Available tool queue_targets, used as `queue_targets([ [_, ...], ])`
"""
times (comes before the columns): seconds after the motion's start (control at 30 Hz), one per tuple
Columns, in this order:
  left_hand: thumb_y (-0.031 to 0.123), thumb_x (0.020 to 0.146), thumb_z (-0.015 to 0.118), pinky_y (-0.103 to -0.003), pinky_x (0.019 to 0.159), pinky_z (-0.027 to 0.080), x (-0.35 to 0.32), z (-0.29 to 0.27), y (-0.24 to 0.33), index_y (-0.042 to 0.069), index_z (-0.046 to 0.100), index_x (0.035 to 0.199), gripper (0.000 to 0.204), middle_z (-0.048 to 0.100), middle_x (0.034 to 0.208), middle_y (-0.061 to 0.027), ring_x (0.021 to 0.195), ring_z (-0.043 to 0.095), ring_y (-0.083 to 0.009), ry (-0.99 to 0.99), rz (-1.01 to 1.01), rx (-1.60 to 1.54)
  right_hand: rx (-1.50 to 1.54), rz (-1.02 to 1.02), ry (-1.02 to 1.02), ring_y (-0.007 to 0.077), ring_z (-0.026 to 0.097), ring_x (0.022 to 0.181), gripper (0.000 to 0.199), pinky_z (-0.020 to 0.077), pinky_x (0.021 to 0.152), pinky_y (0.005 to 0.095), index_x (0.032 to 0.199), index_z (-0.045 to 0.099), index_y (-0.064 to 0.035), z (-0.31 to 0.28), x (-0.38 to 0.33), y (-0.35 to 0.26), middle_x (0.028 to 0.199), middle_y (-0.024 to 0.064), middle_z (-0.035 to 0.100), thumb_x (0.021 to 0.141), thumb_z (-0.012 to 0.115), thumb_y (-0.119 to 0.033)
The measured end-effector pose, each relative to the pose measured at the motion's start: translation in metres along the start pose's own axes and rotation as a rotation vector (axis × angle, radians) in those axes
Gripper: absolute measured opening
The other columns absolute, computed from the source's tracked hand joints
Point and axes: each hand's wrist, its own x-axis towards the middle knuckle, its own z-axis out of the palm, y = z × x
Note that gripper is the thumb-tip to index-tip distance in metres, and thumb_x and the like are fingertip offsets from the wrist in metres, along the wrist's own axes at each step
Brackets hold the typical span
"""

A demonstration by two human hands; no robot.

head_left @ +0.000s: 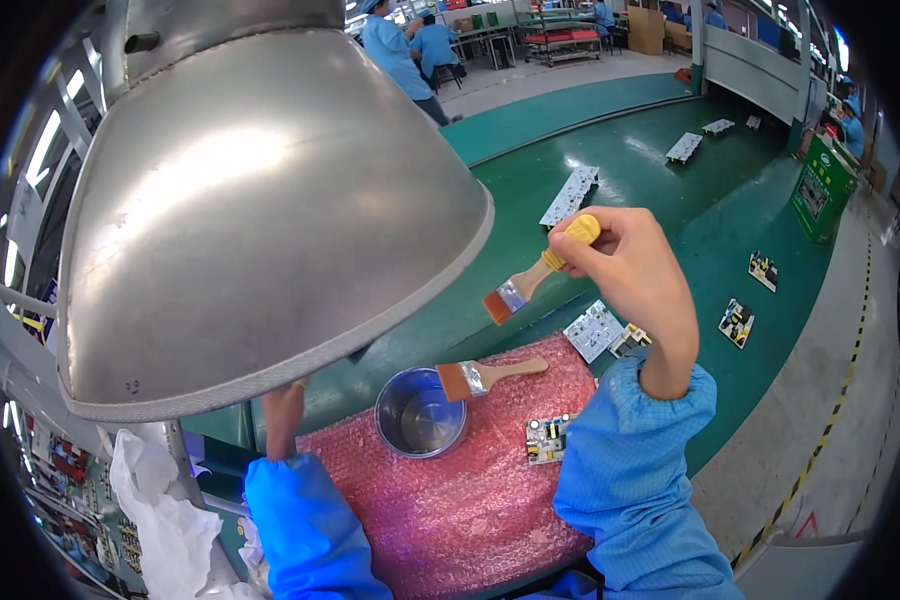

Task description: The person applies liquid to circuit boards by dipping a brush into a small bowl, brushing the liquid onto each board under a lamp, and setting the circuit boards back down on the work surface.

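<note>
My right hand (625,265) pinches a flat paintbrush (532,280) by its yellow-wrapped handle end. The brush hangs in the air over the green surface, its brown bristles tilted down to the left. Of my left hand only the wrist (284,415) shows; the fingers are hidden behind a large metal hood (260,230). A second flat brush (510,369) with a wooden handle lies with its bristles at the rim of a round metal cup (388,412). Pink bubble wrap (440,520) spreads under the cup. A small circuit board (545,442) sits on the wrap beside my right sleeve.
Silvery panels (570,195) and populated boards (737,322) are scattered along the green belt surface (660,260). One panel (592,330) lies just beyond the wrap. A green box (822,190) stands at the right. White crumpled sheet (165,510) hangs at the left. Several workers are farther off.
</note>
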Motion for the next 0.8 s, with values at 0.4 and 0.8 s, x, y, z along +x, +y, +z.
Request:
queue_targets([
  [0.4, 0.008, 0.077, 0.06, -0.037, 0.089, 0.045, -0.113, 0.152, 0.183, 0.006, 0.058, 0.113, 0.037, 0.055, 0.113, -0.0104, 0.105, 0.054, -0.0286, -0.974, 0.978, 0.327, 0.085, -0.011, -0.028, 0.0081, 0.058, 0.066, 0.019, 0.0448, 0.06, 0.0234, 0.086, 0.064, 0.0067, -0.025, -0.014, -0.008, 0.071, 0.0066, 0.063, 0.081, 0.063, -0.012],
  [0.8, 0.018, 0.076, 0.056, -0.034, 0.087, 0.045, -0.11, 0.191, 0.167, 0.015, 0.061, 0.101, 0.025, 0.056, 0.094, -0.0047, 0.101, 0.055, -0.0208, -0.899, 1.248, 0.607, 0.064, -0.003, -0.047, 0.0127, 0.062, 0.071, 0.019, 0.0488, 0.068, 0.0269, 0.087, 0.064, 0.0077, -0.031, -0.013, -0.003, 0.074, 0.0096, 0.064, 0.081, 0.065, -0.011],
])
